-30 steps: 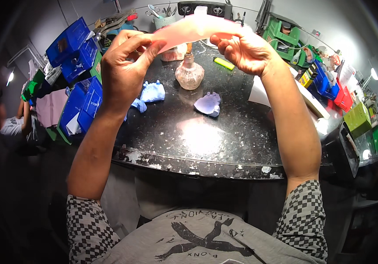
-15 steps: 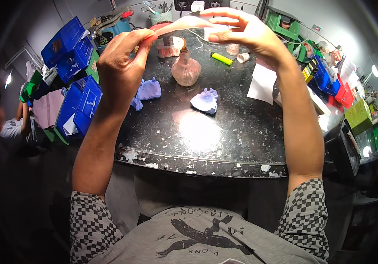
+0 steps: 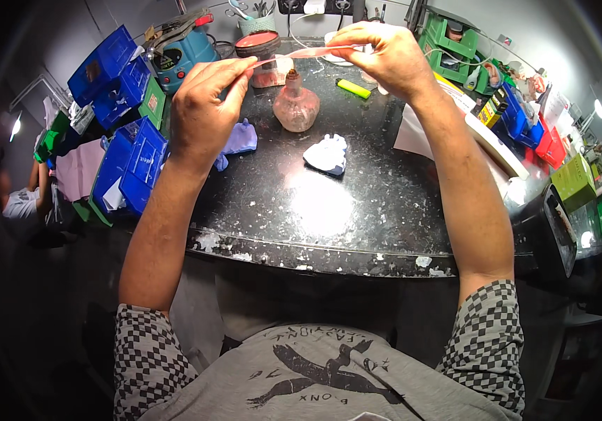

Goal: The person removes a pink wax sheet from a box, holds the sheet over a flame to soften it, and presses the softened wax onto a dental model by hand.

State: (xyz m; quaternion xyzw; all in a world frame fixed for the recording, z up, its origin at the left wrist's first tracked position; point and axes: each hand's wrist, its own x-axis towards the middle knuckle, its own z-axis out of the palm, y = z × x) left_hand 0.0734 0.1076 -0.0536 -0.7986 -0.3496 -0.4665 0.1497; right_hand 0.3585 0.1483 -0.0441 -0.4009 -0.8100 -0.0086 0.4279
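Observation:
A thin translucent pink sheet (image 3: 303,53) stretches nearly edge-on between my hands, held up above a glass spirit burner (image 3: 296,107). My left hand (image 3: 205,105) pinches its left end, and my right hand (image 3: 393,64) grips the other end between thumb and fingers. A pale lavender cast (image 3: 325,154) lies on the black worktop (image 3: 259,203) in front of the burner; more lavender pieces (image 3: 242,140) sit beside my left wrist. Behind the burner are a red-topped dark container (image 3: 256,43) and a yellow-green lighter (image 3: 353,88).
Blue bins (image 3: 128,163) and a teal machine (image 3: 181,59) stand at the left, with another person (image 3: 17,203) beyond. Green bins (image 3: 448,43), white paper (image 3: 411,137), a red bin (image 3: 549,147) and a dark container (image 3: 550,231) line the right. A tool cup (image 3: 257,25) stands at the back.
The pink sheet has flattened to a thin edge-on strip and dropped slightly. My right fingers, spread half a second ago, have closed on its end; my left hand has shifted slightly right.

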